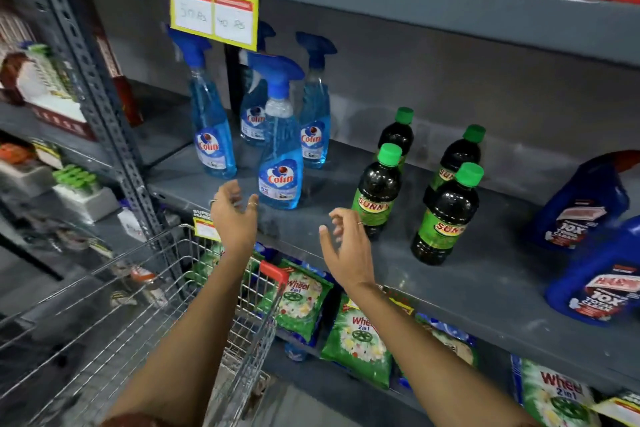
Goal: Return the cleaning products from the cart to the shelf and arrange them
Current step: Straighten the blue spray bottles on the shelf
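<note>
Hiding behind price tag (214, 9): rear spray bottle (254, 107) top.

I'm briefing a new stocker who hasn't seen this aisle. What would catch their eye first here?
Probably the four blue Colin spray bottles standing under the yellow price tag at the left of the grey shelf. Right of them stand four dark Sunny bottles with green caps. Both the left hand and right hand hover open and empty at the shelf's front edge, above the wire cart.
</note>
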The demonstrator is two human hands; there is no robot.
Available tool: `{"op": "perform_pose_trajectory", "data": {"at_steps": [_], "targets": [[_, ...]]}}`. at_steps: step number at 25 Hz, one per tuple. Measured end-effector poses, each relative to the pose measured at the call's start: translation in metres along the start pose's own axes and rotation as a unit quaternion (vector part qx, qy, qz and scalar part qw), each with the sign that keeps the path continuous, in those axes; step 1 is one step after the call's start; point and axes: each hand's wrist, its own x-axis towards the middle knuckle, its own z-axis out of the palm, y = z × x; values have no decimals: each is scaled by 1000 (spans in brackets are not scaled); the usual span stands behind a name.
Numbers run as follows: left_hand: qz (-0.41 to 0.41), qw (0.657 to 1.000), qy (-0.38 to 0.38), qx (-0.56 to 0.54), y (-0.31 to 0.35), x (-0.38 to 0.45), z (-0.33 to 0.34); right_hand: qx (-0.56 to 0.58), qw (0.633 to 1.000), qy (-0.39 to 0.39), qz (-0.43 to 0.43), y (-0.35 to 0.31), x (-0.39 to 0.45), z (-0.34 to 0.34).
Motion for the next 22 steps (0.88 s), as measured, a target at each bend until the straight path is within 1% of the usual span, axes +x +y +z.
{"op": "perform_pose_trajectory", "data": {"at_steps": [3, 7, 10, 14, 16, 19, 22], "targets": [[-12, 1000, 7, -9, -5, 32, -8, 26, 998, -23, 49, -7, 19, 30], [-21, 1000, 2, 1, -8, 67, -9, 55, 985, -54, 155, -12, 49, 62], [-44, 999, -5, -25, -17, 96, -7, 78, 975, -24, 208, -9, 68, 86], [-49, 998, -23, -26, -30, 121, 0, 79, 971, 4, 228, -2, 82, 104], [-60, 997, -13, -36, -29, 126, 5, 96, 968, 12, 232, -1, 87, 108], [-38, 999, 3, -25, -32, 135, 12, 115, 963, 7, 245, 2, 92, 114], [-36, 999, 11, -20, -35, 137, 14, 105, 964, 21, 244, 0, 95, 117]]}}
